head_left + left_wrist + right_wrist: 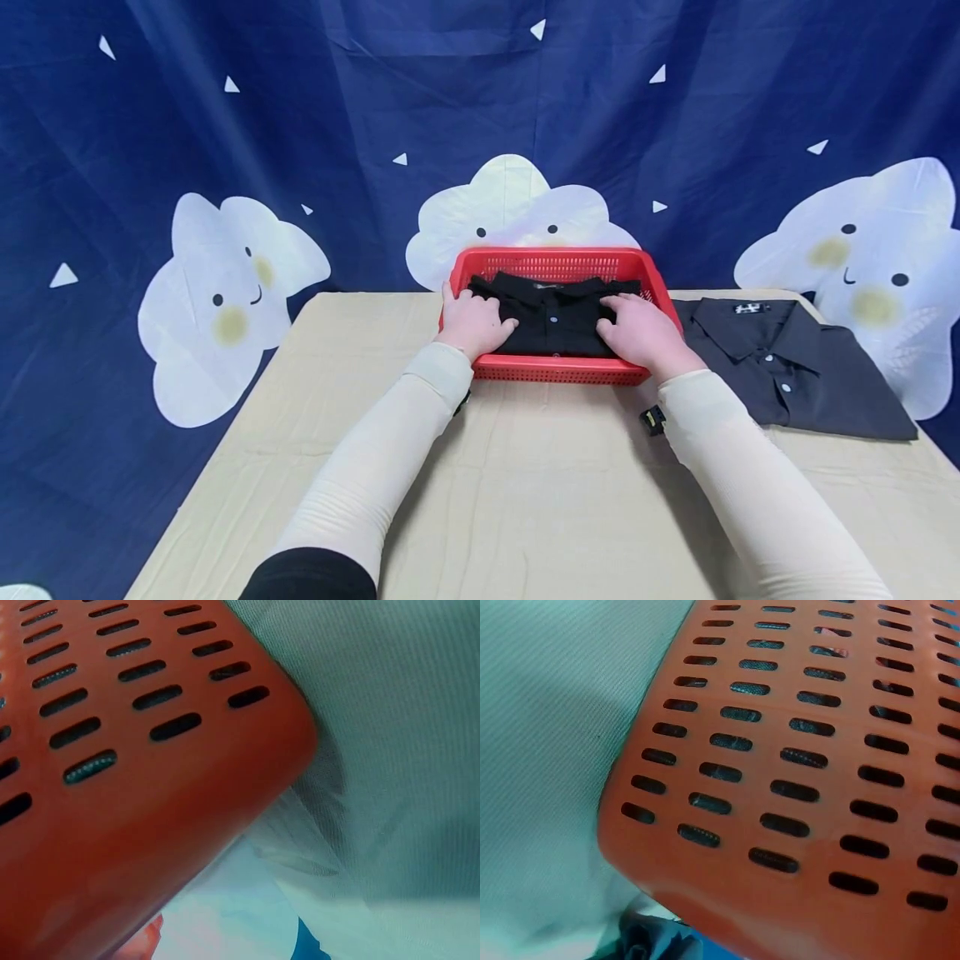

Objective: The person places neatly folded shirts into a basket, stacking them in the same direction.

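A folded black collared shirt (555, 318) with small buttons lies in a red plastic basket (558, 363), its collar toward the back wall. My left hand (477, 323) reaches in over the front left corner and rests on the shirt's left side, thumb pointing inward. On the opposite side my right hand (641, 330) presses on the shirt's right part, thumb and fingers on top of the cloth. Both wrist views show the slotted basket wall (150, 817) close up, with dark cloth behind the slots; the hands are largely hidden there.
A second dark shirt (813, 375), folded with its collar at the back, lies right of the basket on the beige-covered table (555, 483). Behind the table hangs a blue curtain (480, 92) with cloud faces. Pale sleeves (390, 450) cover my forearms.
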The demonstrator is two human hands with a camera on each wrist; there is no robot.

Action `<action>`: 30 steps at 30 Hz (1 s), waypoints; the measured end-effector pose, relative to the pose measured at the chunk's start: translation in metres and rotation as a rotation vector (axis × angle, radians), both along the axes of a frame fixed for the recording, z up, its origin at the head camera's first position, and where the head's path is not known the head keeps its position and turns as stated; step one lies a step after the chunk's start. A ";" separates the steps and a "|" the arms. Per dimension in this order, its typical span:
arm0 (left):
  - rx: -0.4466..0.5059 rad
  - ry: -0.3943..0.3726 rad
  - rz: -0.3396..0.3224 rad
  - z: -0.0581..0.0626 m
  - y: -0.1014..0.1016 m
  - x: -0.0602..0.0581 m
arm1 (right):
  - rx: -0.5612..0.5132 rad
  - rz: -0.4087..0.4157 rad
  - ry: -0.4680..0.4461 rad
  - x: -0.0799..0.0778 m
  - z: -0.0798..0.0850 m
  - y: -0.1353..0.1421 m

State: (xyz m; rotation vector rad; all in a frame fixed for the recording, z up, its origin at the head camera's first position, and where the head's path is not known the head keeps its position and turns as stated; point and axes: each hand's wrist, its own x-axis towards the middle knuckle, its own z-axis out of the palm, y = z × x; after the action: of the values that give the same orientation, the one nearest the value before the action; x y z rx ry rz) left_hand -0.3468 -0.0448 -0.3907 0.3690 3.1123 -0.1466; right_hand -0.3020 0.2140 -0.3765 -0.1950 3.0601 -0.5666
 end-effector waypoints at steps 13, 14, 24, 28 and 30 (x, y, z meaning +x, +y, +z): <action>0.002 -0.046 -0.032 0.003 -0.001 -0.002 | 0.069 0.005 0.047 0.000 0.002 -0.003; 0.028 -0.036 -0.041 0.003 -0.001 -0.002 | 0.048 0.012 0.089 0.001 0.002 -0.003; 0.344 0.153 -0.181 0.032 0.017 0.022 | -0.293 0.007 0.382 0.021 0.002 0.008; 0.495 0.186 -0.286 0.052 0.036 0.045 | -0.365 0.002 0.445 0.034 0.007 0.024; 0.569 0.172 -0.340 0.058 0.045 0.057 | -0.386 -0.019 0.455 0.041 0.010 0.033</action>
State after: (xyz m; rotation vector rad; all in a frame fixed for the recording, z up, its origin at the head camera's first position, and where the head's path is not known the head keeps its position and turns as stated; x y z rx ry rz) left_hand -0.2893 0.0000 -0.3325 0.9304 3.1667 0.7593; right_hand -0.2605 0.2473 -0.3664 -0.3435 3.3385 -1.2753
